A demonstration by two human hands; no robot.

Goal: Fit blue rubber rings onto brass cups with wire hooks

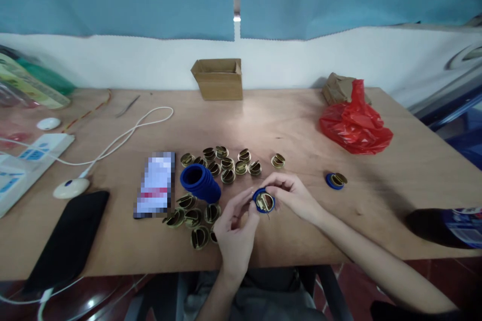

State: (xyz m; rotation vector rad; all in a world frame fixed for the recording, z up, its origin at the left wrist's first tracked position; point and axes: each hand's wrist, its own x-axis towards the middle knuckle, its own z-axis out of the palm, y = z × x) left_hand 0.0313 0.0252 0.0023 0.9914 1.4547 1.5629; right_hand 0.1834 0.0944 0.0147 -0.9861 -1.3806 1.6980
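Note:
Between both hands, above the front of the table, is a brass-coloured round metal fitting [265, 203] with a blue ring [254, 194] around it. My left hand [235, 235] pinches its left side with thumb and fingers. On the upper right edge, my right hand [295, 195] is closed with its fingertips. A leaning stack of blue rings [201, 183] stands left of my hands. Several loose brass fittings [227, 163] with raised flaps lie behind the stack, and more brass fittings [193, 217] lie in front of it. Off to the right rests another fitting with a blue ring [335, 180].
A phone with a lit screen [155, 185] and a black phone [70, 238] lie left, near a white cable [126, 133] and a power strip [33, 165]. At the back stands a cardboard box [220, 80]. Right are a red plastic bag [356, 125] and a dark bottle [444, 228].

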